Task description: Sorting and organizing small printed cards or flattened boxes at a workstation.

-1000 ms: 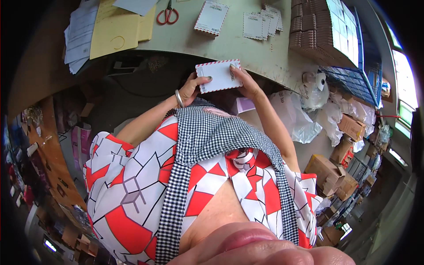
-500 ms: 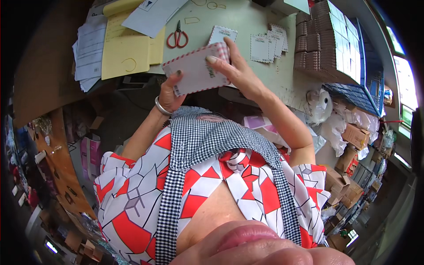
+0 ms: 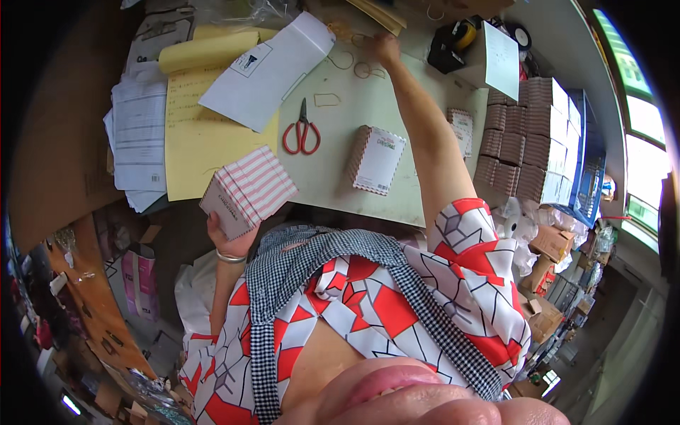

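My left hand (image 3: 230, 243) grips a thick stack of cards (image 3: 249, 185) with pink-and-white striped edges, held tilted in front of the table's near edge. The thumb lies along the near side of the stack; the other fingers are hidden beneath it. Far across the table, my right hand (image 3: 383, 49) is at the end of an outstretched arm, beside loose rubber bands (image 3: 343, 32). Its fingers look bunched together, and what they hold is too small to make out. Another card stack (image 3: 379, 160) stands on the table between the scissors (image 3: 302, 130) and my right forearm.
Left on the table (image 3: 333, 188) are white papers (image 3: 145, 131), a yellow pad (image 3: 205, 152) and a white envelope (image 3: 265, 74). Many striped stacks (image 3: 528, 138) are piled by a blue crate (image 3: 586, 185) at right. A black tape dispenser (image 3: 448, 47) sits at the back.
My right hand has left the card stack and reached to the far part of the table. My left hand has carried the stack to the left and lower, turning it. The view has shifted.
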Tool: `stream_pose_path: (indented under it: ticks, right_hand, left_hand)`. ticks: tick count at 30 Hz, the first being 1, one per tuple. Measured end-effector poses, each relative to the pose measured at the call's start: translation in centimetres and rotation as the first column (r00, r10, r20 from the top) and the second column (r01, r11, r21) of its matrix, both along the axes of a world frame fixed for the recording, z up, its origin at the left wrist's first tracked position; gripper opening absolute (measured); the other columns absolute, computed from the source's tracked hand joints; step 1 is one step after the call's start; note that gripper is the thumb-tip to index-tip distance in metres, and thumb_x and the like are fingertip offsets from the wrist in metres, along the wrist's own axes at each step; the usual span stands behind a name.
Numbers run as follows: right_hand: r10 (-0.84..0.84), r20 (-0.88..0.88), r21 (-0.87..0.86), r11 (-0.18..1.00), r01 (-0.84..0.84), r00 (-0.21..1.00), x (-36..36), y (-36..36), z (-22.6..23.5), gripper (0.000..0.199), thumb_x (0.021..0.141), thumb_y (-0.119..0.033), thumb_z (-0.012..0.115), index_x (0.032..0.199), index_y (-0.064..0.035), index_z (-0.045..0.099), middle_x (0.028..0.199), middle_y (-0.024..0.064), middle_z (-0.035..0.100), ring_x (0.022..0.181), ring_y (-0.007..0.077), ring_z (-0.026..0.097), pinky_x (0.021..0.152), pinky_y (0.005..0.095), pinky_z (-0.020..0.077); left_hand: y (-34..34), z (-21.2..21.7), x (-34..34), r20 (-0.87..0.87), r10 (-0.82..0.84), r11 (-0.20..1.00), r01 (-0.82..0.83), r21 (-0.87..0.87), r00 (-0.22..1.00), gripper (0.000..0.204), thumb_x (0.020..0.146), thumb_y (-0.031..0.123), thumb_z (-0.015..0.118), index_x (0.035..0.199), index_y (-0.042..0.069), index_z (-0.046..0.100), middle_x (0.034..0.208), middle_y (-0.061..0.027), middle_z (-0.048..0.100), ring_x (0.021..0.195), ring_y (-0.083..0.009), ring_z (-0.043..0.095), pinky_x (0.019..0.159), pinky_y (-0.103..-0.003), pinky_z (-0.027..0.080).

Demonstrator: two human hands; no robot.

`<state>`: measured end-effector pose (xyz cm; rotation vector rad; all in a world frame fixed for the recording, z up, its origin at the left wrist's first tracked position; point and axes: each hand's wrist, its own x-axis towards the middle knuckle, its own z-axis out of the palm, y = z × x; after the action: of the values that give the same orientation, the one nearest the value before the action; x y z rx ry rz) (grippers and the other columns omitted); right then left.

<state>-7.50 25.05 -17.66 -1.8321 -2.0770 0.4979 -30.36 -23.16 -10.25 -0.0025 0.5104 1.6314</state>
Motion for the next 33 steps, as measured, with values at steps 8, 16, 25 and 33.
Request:
stream_pose_path:
  ticks: [8,16,25,33]
  right_hand:
    - [0.111,0.176,-0.012,0.994,-0.11,0.978,-3.0,2.9,-1.6,0.042,0.077,-0.043,0.061,0.093,-0.0054,0.07,0.101,0.0214,0.067,0.102,0.0393,0.062,0.087,0.0458,0.0509]
    - [0.254,0.136,0.076,0.961,-0.265,0.958,-9.0,5.3,-1.9,0.034,0.081,-0.04,0.055,0.095,-0.0131,0.071,0.102,0.0189,0.067,0.102,0.037,0.062,0.087,0.0475,0.0506]
    - [0.237,-0.2,0.19,0.961,-0.2,0.951,-7.3,5.0,2.8,0.028,0.074,-0.031,0.069,0.097,-0.0149,0.073,0.085,0.0142,0.069,0.076,0.0251,0.067,0.068,0.0371,0.0527]
    - [0.429,-0.083,0.277,0.877,-0.393,0.9,-4.2,1.5,9.8,0.017,0.083,-0.014,0.066,0.089,0.0006,0.07,0.07,0.0056,0.065,0.062,0.0122,0.059,0.058,0.026,0.0464]
  left_hand:
    - [3.3,-1.8,-3.4,0.114,-0.01,0.999,0.005,0.046,0.993,0.088,0.076,0.052,0.067,0.147,0.016,0.03,0.149,-0.0053,0.035,0.139,-0.0274,0.029,0.115,-0.053,0.015]
    - [5.6,-1.8,-3.7,0.15,-0.085,0.996,0.077,0.055,0.985,0.085,0.077,0.054,0.067,0.145,0.017,0.034,0.149,-0.0039,0.036,0.139,-0.0266,0.03,0.114,-0.053,0.016]
    - [4.6,-2.0,-4.6,0.146,-0.074,0.997,0.071,0.026,0.987,0.089,0.073,0.054,0.07,0.146,0.018,0.033,0.149,-0.0045,0.035,0.14,-0.0284,0.028,0.114,-0.056,0.015]
    - [6.1,-1.6,-4.5,0.214,-0.141,0.973,0.095,0.212,0.967,0.087,0.078,0.06,0.062,0.148,0.019,0.03,0.153,-0.004,0.03,0.142,-0.0266,0.023,0.115,-0.053,0.013]
